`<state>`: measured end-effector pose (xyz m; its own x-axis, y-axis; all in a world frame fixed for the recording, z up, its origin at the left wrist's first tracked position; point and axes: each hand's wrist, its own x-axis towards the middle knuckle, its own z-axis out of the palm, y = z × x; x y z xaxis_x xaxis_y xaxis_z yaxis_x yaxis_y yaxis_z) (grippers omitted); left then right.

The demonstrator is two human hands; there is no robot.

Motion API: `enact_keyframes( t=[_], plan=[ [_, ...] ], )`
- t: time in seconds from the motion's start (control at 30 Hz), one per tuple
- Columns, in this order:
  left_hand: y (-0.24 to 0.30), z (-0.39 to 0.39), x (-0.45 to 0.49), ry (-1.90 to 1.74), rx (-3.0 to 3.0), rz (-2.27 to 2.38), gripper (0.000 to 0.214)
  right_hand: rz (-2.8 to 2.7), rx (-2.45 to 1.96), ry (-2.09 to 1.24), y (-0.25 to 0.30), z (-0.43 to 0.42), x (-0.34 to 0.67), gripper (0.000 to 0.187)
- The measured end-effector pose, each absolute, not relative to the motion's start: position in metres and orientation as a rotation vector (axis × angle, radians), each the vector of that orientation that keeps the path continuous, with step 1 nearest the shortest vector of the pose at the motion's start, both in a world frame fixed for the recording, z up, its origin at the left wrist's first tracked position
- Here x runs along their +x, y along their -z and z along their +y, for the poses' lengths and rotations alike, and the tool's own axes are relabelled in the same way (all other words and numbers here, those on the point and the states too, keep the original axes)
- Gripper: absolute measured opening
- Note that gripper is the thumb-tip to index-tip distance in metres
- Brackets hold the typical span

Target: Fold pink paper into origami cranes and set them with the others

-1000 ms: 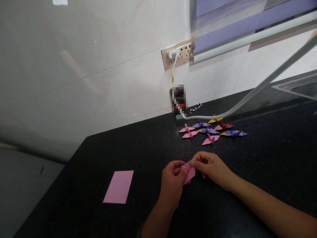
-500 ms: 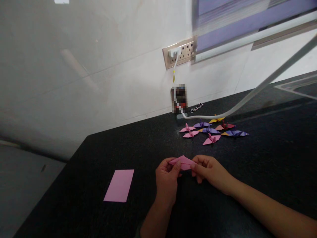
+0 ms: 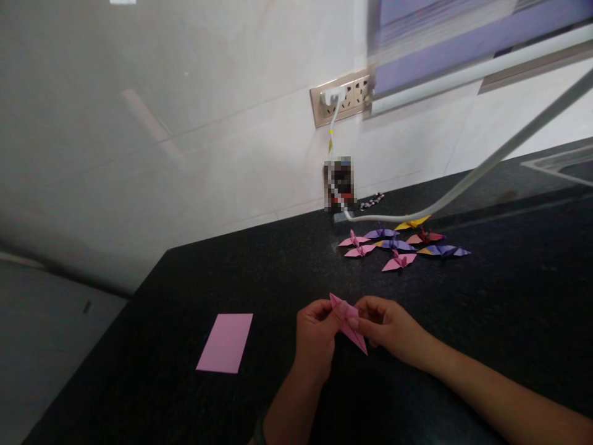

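Folded pink paper [image 3: 356, 337]
Left hand [image 3: 316, 339] and right hand [image 3: 393, 324] pinch it thumb-on-top, pointed ends jutting clear.

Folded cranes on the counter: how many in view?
8. Left: one pink crane, a second pink crane in front. Middle: purple crane, a yellow-tipped crane in front. Back: yellow crane. Right: red crane, second yellow-tipped crane. Nearest: third pink crane. Overlap might hide more.
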<state>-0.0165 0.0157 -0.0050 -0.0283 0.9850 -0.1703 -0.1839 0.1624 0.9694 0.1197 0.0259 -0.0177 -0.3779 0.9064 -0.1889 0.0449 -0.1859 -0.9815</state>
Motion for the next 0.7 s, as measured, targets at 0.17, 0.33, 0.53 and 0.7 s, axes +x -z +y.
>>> enact_keyframes(
  t=[0.17, 0.33, 0.53, 0.7],
  plan=[
    [0.0052, 0.0151, -0.0152, -1.145, 0.991, 1.204, 0.016, -1.312, -1.015, -1.865, 0.0187, 0.0207, 0.1138, 0.023],
    [0.0000, 0.0126, -0.0129, -1.174, 1.154, 1.282, 0.015, -1.227, -1.044, -1.835, 0.0190, 0.0203, 0.1106, 0.022],
    [0.0017, 0.0106, -0.0105, -1.141, 1.159, 1.304, 0.015, -1.253, -1.107, -1.836, 0.0159, 0.0202, 0.1099, 0.023],
    [0.0083, 0.0135, -0.0146, -1.149, 1.158, 1.323, 0.019, -1.317, -1.172, -1.850, 0.0131, 0.0200, 0.1107, 0.023]
  ],
)
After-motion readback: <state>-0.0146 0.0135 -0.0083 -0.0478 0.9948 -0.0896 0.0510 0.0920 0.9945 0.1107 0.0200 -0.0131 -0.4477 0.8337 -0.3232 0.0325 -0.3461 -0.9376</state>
